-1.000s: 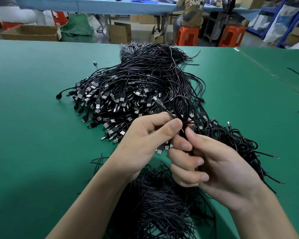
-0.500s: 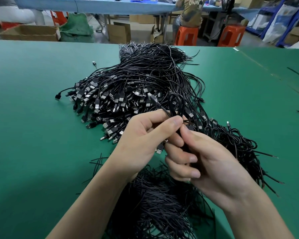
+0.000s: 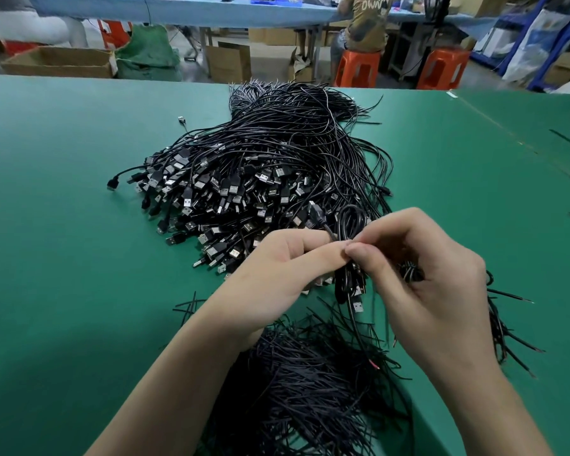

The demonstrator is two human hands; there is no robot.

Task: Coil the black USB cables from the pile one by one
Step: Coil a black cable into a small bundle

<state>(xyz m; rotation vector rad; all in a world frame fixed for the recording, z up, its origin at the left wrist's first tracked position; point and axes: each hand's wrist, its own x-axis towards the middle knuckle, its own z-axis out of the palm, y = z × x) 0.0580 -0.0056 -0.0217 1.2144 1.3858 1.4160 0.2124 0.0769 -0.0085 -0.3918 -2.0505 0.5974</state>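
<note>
A large pile of black USB cables (image 3: 260, 166) lies on the green table (image 3: 63, 225), plugs fanned out toward the left. Just in front of it my left hand (image 3: 277, 268) and my right hand (image 3: 422, 274) meet and both pinch one coiled black USB cable (image 3: 351, 225). Its loop sticks up above my fingertips, and a silver USB plug hangs below them. The coil's middle is hidden by my fingers.
A heap of short black ties (image 3: 310, 383) lies near the table's front edge under my forearms. Coiled cables (image 3: 494, 317) sit to the right behind my right hand. Beyond the table are cardboard boxes (image 3: 60, 62), orange stools (image 3: 356, 69) and a seated person (image 3: 369, 24).
My right hand's fingers have lifted and turned over the coil's middle. The coil's lower part and a plug now hang below my fingers. My left hand keeps its pinch.
</note>
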